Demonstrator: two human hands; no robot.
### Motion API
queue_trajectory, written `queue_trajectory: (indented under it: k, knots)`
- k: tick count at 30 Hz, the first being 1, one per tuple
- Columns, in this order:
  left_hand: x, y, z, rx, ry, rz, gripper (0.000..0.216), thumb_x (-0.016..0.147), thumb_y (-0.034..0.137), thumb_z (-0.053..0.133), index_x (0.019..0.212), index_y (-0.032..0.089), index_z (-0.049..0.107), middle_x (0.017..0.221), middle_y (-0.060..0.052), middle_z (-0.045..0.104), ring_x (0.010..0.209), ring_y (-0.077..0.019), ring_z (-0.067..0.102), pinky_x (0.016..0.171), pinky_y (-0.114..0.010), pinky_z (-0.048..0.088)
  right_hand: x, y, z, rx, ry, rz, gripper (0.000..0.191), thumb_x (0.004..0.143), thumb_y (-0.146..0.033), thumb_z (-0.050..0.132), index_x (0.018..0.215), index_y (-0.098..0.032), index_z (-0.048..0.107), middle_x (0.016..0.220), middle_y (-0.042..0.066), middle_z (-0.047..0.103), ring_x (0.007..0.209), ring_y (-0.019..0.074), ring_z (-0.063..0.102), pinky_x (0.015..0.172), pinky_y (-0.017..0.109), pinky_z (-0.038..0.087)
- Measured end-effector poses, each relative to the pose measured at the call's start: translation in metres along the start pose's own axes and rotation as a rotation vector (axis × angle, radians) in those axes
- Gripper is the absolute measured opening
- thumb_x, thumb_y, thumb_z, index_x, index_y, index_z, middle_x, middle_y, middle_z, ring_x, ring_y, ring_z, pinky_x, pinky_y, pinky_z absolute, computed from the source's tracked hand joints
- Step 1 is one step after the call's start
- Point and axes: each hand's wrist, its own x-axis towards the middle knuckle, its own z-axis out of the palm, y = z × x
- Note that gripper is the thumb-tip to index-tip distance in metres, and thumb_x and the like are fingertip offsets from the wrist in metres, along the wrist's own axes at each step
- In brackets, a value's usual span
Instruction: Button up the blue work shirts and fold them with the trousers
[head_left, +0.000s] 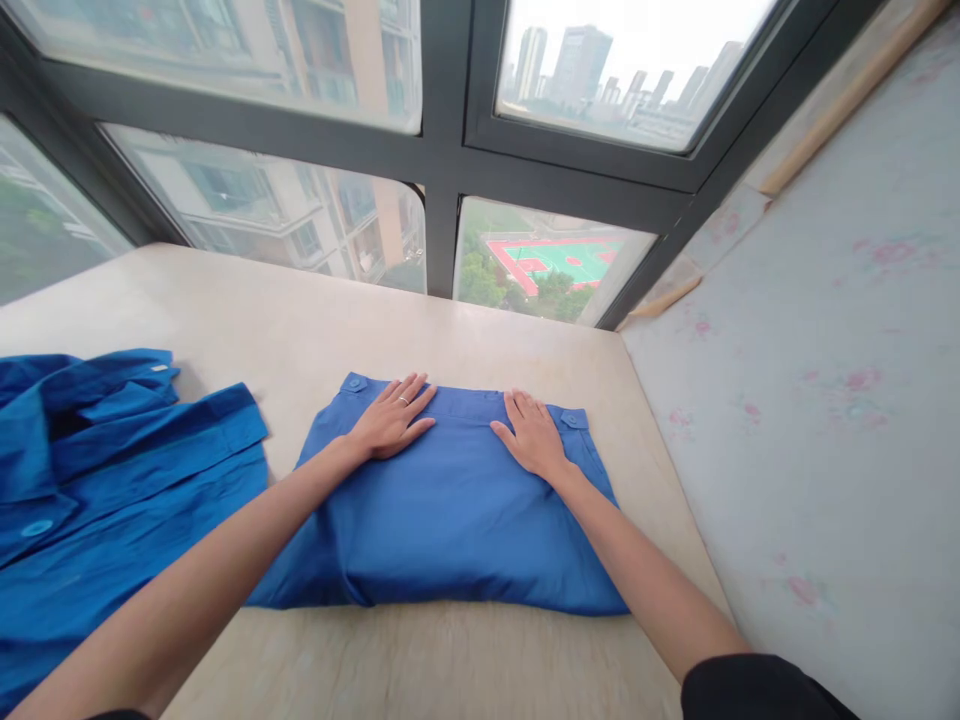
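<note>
"Where does the folded garment of blue cloth (450,520) lie?"

"On the pale, wood-grained board (420,670). Make it the dial's centre, with twelve toward the dark grey window frame (442,160). A strip of board separates its far edge from that frame. At three, another strip runs alongside the white wall printed with pink flowers (840,450)."

"And the remaining sides?"

"At six, the board continues past the near edge and out of view. At nine lies a rumpled garment of brighter blue cloth (150,520). Board shows between the two at the far end; lower down, the left forearm (225,570) hides whether they touch."

"Anything to read?"

"The rumpled garment has a small pale patch (160,368) toward ten, too small to read."

"How do the hands rest?"

"Both are flattened wide, palms down, on the folded garment near its far edge, thumbs angled inward. The left hand (394,415), a silver-coloured ring (404,401) on one finger, sits at eleven, fingertips aimed between one and two. The right hand (532,435) sits between one and two, fingertips toward eleven. The right forearm (645,575) reaches in from five, out of a black sleeve (757,688)."
</note>
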Motion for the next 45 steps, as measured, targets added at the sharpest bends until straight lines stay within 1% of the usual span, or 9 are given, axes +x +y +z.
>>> queue_trajectory:
  k: [6, 14, 18, 22, 26, 30, 33, 38, 45]
  knots:
    - [-0.047, -0.046, -0.017, -0.024, -0.076, -0.090, 0.067, 0.097, 0.055, 0.026, 0.152, 0.016, 0.032, 0.160, -0.011, 0.027, 0.149, -0.0248, 0.021, 0.121, -0.043, 0.021, -0.001, -0.002, 0.000, -0.012, 0.031, 0.000, 0.068, 0.100, -0.054, 0.031, 0.150, -0.009, 0.035, 0.155, 0.019, 0.035, 0.144, 0.0302, 0.031, 0.117, 0.046, 0.022]
    - [-0.075, -0.033, -0.032, -0.062, 0.113, -0.113, 0.048, 0.096, 0.042, 0.031, 0.113, 0.018, 0.069, 0.122, -0.014, 0.067, 0.120, -0.0267, 0.058, 0.107, -0.043, 0.041, -0.002, -0.007, -0.001, -0.060, 0.082, 0.021, 0.063, 0.101, -0.049, 0.032, 0.148, -0.009, 0.039, 0.151, 0.020, 0.040, 0.141, 0.0318, 0.034, 0.116, 0.048, 0.023]
    - [-0.082, -0.007, -0.036, -0.137, 0.106, -0.258, 0.045, 0.098, 0.040, 0.031, 0.105, 0.016, 0.069, 0.116, -0.015, 0.068, 0.111, -0.0274, 0.062, 0.101, -0.043, 0.045, -0.010, -0.024, -0.001, -0.084, 0.028, 0.144, 0.066, 0.101, -0.049, 0.034, 0.149, -0.004, 0.036, 0.152, 0.026, 0.037, 0.142, 0.0369, 0.031, 0.115, 0.054, 0.023]
    - [-0.083, 0.043, -0.032, -0.171, 0.101, -0.420, 0.042, 0.095, 0.042, 0.044, 0.117, 0.011, 0.062, 0.134, -0.023, 0.057, 0.134, -0.0351, 0.045, 0.109, -0.052, 0.035, -0.037, -0.066, -0.001, 0.012, 0.036, 0.150, 0.073, 0.099, -0.055, 0.035, 0.149, -0.003, 0.034, 0.155, 0.027, 0.028, 0.145, 0.0394, 0.025, 0.115, 0.057, 0.023]
    - [-0.085, 0.097, -0.027, -0.270, 0.161, -0.442, 0.045, 0.094, 0.037, 0.050, 0.131, 0.011, 0.053, 0.146, -0.024, 0.046, 0.145, -0.0344, 0.029, 0.116, -0.054, 0.023, -0.081, -0.117, -0.015, 0.181, 0.065, -0.098, 0.071, 0.099, -0.056, 0.036, 0.149, -0.007, 0.037, 0.156, 0.023, 0.030, 0.146, 0.0352, 0.025, 0.116, 0.055, 0.026]
    - [-0.093, 0.124, -0.031, -0.395, 0.379, -0.517, 0.039, 0.091, 0.025, 0.051, 0.127, 0.011, 0.056, 0.144, -0.024, 0.048, 0.144, -0.0351, 0.030, 0.117, -0.053, 0.022, -0.126, -0.142, -0.041, 0.314, 0.011, -0.406, 0.055, 0.096, -0.049, 0.050, 0.141, -0.017, 0.050, 0.150, 0.016, 0.044, 0.141, 0.0295, 0.038, 0.116, 0.051, 0.033]
    - [-0.110, 0.132, -0.036, -0.492, 0.571, -0.600, 0.036, 0.088, 0.024, 0.053, 0.122, 0.013, 0.059, 0.142, -0.022, 0.051, 0.143, -0.0336, 0.033, 0.117, -0.050, 0.025, -0.154, -0.136, -0.051, 0.334, 0.037, -0.490, 0.043, 0.092, -0.033, 0.063, 0.132, -0.018, 0.058, 0.142, 0.014, 0.054, 0.133, 0.0286, 0.048, 0.113, 0.049, 0.038]
    - [-0.167, 0.132, -0.034, -0.446, 0.774, -0.872, 0.041, 0.087, 0.031, 0.052, 0.122, 0.011, 0.058, 0.137, -0.021, 0.053, 0.140, -0.0340, 0.037, 0.117, -0.049, 0.027, -0.187, -0.102, -0.041, 0.333, 0.209, -0.327, 0.035, 0.087, -0.009, 0.061, 0.121, -0.020, 0.064, 0.117, 0.011, 0.066, 0.113, 0.0265, 0.061, 0.098, 0.046, 0.051]
    - [-0.237, 0.105, -0.019, -0.300, 0.633, -1.085, 0.051, 0.083, 0.030, 0.048, 0.124, 0.002, 0.055, 0.125, -0.026, 0.058, 0.125, -0.0373, 0.050, 0.110, -0.052, 0.035, -0.206, -0.074, -0.026, 0.346, 0.337, -0.249, 0.016, 0.091, -0.013, 0.060, 0.099, -0.022, 0.071, 0.093, 0.007, 0.071, 0.088, 0.0221, 0.066, 0.079, 0.038, 0.055]
